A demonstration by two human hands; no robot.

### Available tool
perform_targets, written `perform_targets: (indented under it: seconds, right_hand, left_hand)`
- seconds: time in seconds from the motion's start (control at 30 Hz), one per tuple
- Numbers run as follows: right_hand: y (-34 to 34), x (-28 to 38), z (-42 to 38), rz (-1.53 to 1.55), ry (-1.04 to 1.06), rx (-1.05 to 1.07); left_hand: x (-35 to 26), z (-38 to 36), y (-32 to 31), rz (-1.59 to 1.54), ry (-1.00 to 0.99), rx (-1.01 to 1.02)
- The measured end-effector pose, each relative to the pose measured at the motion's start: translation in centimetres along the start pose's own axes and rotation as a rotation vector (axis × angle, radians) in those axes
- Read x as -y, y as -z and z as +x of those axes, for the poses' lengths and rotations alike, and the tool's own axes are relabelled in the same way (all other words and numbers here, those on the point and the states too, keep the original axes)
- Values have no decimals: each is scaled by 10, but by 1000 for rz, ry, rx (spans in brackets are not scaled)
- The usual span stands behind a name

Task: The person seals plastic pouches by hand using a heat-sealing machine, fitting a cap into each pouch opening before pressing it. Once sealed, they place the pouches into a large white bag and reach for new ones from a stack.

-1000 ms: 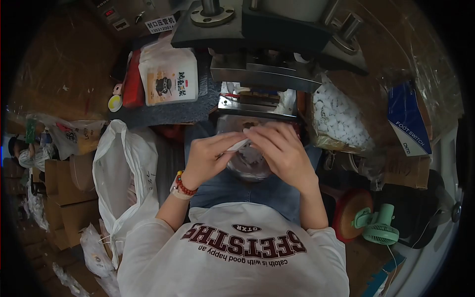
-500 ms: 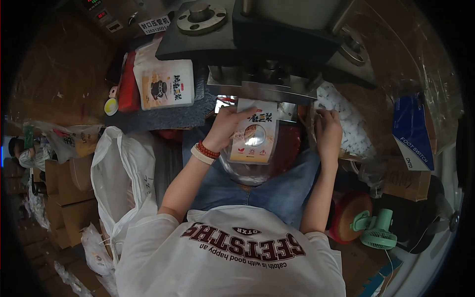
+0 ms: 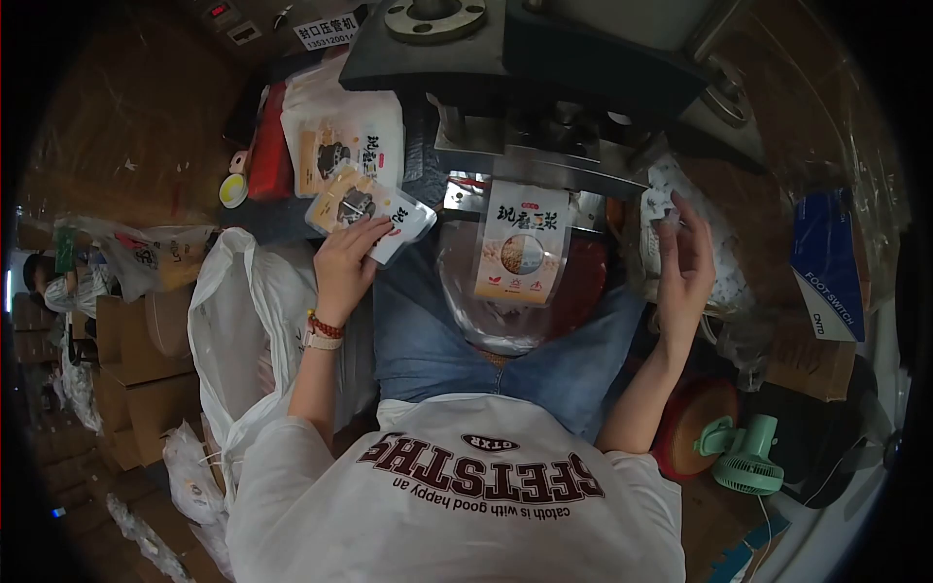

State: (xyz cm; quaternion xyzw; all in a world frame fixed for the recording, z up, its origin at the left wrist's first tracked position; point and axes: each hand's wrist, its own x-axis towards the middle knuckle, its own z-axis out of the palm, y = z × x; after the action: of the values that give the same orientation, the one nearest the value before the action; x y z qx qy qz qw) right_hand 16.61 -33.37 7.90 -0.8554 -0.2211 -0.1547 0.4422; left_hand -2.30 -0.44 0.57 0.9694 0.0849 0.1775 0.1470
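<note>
My left hand (image 3: 348, 264) grips a printed pouch (image 3: 400, 225), tilted in front of the pouch stack (image 3: 387, 121). Another printed pouch (image 3: 525, 199) hangs from the front of the metal press (image 3: 544, 160), above my lap, with neither hand on it. On the right, my right hand (image 3: 686, 267) is raised beside a clear bag of small white pieces (image 3: 724, 262). Its thumb and index finger come near each other at the bag's edge; anything between them is too small to make out.
A red box (image 3: 272, 146) lies left of the stack. An open white bag (image 3: 219, 321) stands at the left. To the right are a blue footswitch box (image 3: 826, 262), a small green fan (image 3: 748, 466) and a round red stool (image 3: 685, 428).
My left hand has left the pouch at the press and moved left, where it now grips another pouch. My right hand has shifted slightly right and down. The whole view has shifted a little.
</note>
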Motion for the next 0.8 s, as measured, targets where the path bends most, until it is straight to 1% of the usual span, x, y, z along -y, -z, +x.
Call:
perform_targets:
  seconds: [0.03,0.07,0.1,0.17,0.2,0.23,0.27,0.33,0.37,0.4,0.43,0.47,0.5,0.53,0.57,0.63,0.67,0.7,0.73,0.77,0.8]
  right_hand:
    - [-1,15,-7,332,-49,69]
    - [-5,29,-13,662,-96,132]
    - [-14,40,-19,811,19,138]
    - [-28,56,-35,827,113,222]
    - [-40,65,-38,734,244,224]
    - [-49,70,-40,639,372,229]
    - [-51,71,-42,636,373,226]
    - [-55,74,-41,605,572,323]
    - [-45,77,-38,638,581,320]
    - [-41,75,-35,636,584,317]
    - [-36,71,-34,697,580,361]
    - [-33,69,-33,757,574,405]
    - [-32,69,-33,752,571,403]
    - [-31,70,-34,618,380,370]
    - [-30,70,-35,484,192,336]
    - [-22,58,-29,421,58,234]
    - [-22,35,-28,368,126,110]
    - [-10,26,-21,260,99,65]
    - [1,19,-15,151,69,19]
    - [5,11,-9,148,67,20]
    - [5,2,-1,-82,84,-29]
  left_hand:
    - [-6,-1,4,-110,49,-65]
    - [-19,1,5,-234,148,-126]
    - [-32,3,7,-239,142,-128]
    - [-53,5,8,-397,85,-223]
    - [-61,6,7,-384,-25,-258]
    - [-74,7,9,-389,-28,-257]
    - [-89,9,16,-394,-95,-254]
    - [-105,13,29,-357,-208,-241]
    - [-108,15,36,-354,-211,-248]
    - [-111,17,42,-479,-262,-177]
    - [-113,18,43,-606,-313,-102]
    - [-115,18,39,-611,-317,-100]
    - [-118,19,30,-726,-208,-6]
    - [-120,19,20,-836,-96,89]
    - [-122,23,8,-838,-96,91]
    - [-121,37,-22,-1113,369,378]
    - [-118,41,-41,-1343,447,373]
    - [-118,50,-45,-1345,448,371]
    - [-117,60,-47,-1461,534,363]
    - [-116,70,-50,-1577,620,352]
    - [-113,78,-51,-1622,665,373]
